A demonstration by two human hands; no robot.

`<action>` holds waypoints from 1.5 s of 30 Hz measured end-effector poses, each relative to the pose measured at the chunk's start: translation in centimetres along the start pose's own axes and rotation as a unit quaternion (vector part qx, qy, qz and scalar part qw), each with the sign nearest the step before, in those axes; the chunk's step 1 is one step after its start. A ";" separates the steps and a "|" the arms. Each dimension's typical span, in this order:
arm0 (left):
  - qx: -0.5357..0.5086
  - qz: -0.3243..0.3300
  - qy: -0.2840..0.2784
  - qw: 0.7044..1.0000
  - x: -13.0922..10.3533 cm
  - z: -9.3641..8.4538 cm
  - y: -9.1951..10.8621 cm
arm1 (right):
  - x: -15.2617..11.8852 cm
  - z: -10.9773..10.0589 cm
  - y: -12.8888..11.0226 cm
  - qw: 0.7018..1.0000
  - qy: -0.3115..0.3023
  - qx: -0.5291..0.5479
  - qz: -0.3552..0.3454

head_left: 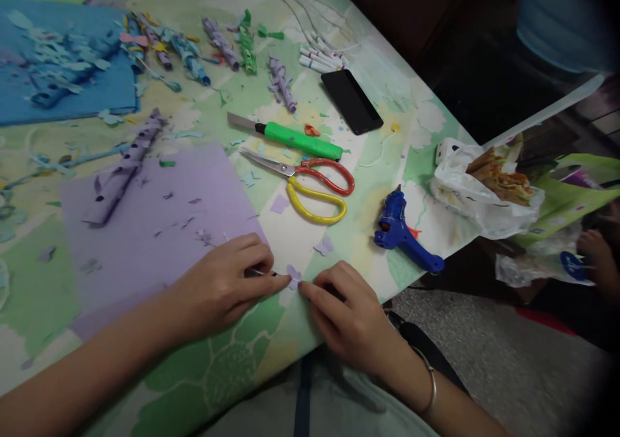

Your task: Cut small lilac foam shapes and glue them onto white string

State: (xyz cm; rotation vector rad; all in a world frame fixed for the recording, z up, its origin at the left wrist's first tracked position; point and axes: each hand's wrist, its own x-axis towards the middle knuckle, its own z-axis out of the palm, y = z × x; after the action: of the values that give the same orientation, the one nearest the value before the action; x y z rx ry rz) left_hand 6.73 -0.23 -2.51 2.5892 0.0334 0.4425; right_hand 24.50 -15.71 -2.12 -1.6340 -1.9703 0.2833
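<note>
A small purple paper butterfly [293,275] lies on the table between my hands. My left hand [237,282] is closed around a thin dark-tipped tool, its index fingertip at the butterfly's left side. My right hand [346,308] has its index fingertip at the butterfly's right edge, the other fingers curled; whether it grips anything else is hidden. Left of my left hand, a purple foam sheet [159,230] carries small dark scraps and a rolled purple tube [126,169]. Scissors [305,182] with red and yellow handles lie beyond my hands, another purple butterfly cutout [324,246] nearer.
A green-handled cutter [295,140], black phone [352,101], markers [322,57] and blue glue gun [404,230] lie beyond. Decorated tubes [220,43] and blue sheets [121,98] are at the back left. Food in a plastic bag [465,198] sits at the right edge; another person's hand [595,250] shows farther right.
</note>
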 end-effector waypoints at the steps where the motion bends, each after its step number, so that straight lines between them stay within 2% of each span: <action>1: 0.013 0.009 -0.003 1.000 0.0 0.0 0.0 | 0.0 0.0 0.0 1.000 -0.003 0.003 0.004; 6: 0.079 0.054 -0.045 0.994 0.1 -0.5 0.1 | -0.2 0.0 0.3 1.000 -0.008 0.012 0.014; 12: 0.055 0.036 -0.001 0.998 -0.1 -0.6 -0.1 | -0.9 -0.2 0.4 0.999 -0.034 0.006 0.010; 16: 0.055 0.027 -0.003 0.998 -0.4 -0.7 -0.1 | -1.4 -1.4 0.3 0.999 -0.032 0.044 -0.002; 18: 0.042 0.017 -0.002 0.999 -0.5 -0.7 0.0 | -1.7 -2.5 0.9 0.998 0.028 0.047 0.013; 19: 0.033 0.012 0.006 0.999 -0.5 -0.7 0.1 | -1.9 -3.1 1.4 0.995 0.085 0.020 0.038; 21: 0.011 0.005 0.038 0.999 -0.5 -0.7 0.2 | -2.3 -4.3 3.0 0.965 0.211 -0.098 0.122; 22: -0.002 0.001 0.057 0.998 -0.4 -0.7 0.2 | -2.4 -4.8 3.9 0.942 0.244 -0.161 0.165; 24: -0.022 -0.011 0.086 0.996 -0.3 -0.6 0.1 | -2.5 -5.6 5.8 0.927 0.199 -0.217 0.233; 27: -0.041 -0.034 0.102 0.993 -0.1 -0.4 -0.1 | -2.5 -6.1 7.6 0.941 0.111 -0.168 0.271; 32: -0.057 -0.067 0.085 0.993 0.3 -0.5 -0.2 | -2.2 -6.6 8.1 0.942 0.086 -0.140 0.292; 35: -0.063 -0.082 0.079 0.992 0.6 -0.5 -0.1 | -2.5 -7.2 7.3 0.945 0.110 -0.062 0.303; 37: -0.065 -0.081 0.074 0.992 0.8 -0.6 -0.1 | -2.9 -7.5 6.1 0.930 0.148 0.059 0.332; 39: -0.070 -0.076 0.065 0.992 1.0 -0.7 -0.2 | -3.3 -7.5 4.6 0.893 0.180 0.240 0.336; 41: -0.079 -0.074 0.061 0.992 1.1 -0.8 -0.2 | -3.6 -7.0 3.2 0.855 0.198 0.376 0.299; 43: -0.085 -0.074 0.058 0.992 1.1 -0.8 -0.3 | -3.7 -6.3 2.2 0.823 0.194 0.451 0.287; 45: -0.085 -0.084 0.054 0.991 1.0 -0.9 -0.4 | -3.7 -5.5 1.7 0.803 0.186 0.480 0.301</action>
State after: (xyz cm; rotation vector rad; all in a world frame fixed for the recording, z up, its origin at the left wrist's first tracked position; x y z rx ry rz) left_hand 7.45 0.63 -1.63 2.3711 0.2391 0.4995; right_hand 29.24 -19.82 0.53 -1.3696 -0.6987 0.9372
